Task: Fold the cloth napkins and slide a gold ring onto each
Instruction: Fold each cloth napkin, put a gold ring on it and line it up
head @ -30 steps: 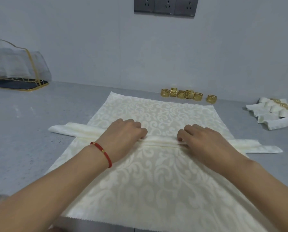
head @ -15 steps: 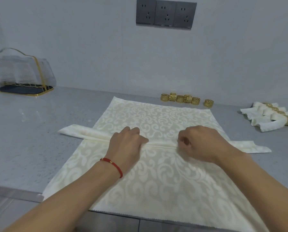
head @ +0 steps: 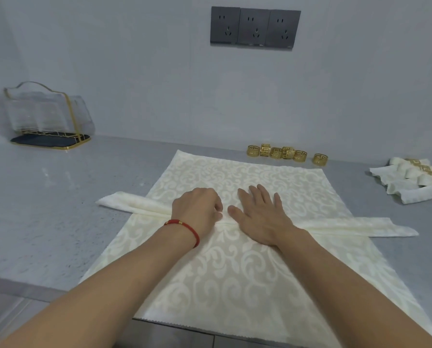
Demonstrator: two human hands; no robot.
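Observation:
A cream cloth napkin folded into a long narrow strip [head: 134, 205] lies crosswise on a larger flat patterned napkin [head: 235, 285] spread over the grey counter. My left hand [head: 197, 209], with a red bracelet at the wrist, has its fingers curled on the middle of the strip. Right beside it, my right hand [head: 260, 217] lies flat with its fingers spread, pressing on the strip. Several gold rings [head: 276, 153] stand in a row by the wall behind the flat napkin.
Several folded napkins with gold rings on them [head: 410, 184] lie at the right edge. A clear holder with gold trim [head: 46, 116] stands at the back left. The counter's front edge [head: 21, 285] runs under the flat napkin's near end.
Both hands have come together at the strip's middle. My right hand has gone from a closed pinch to a flat spread palm. The view has tilted up a little.

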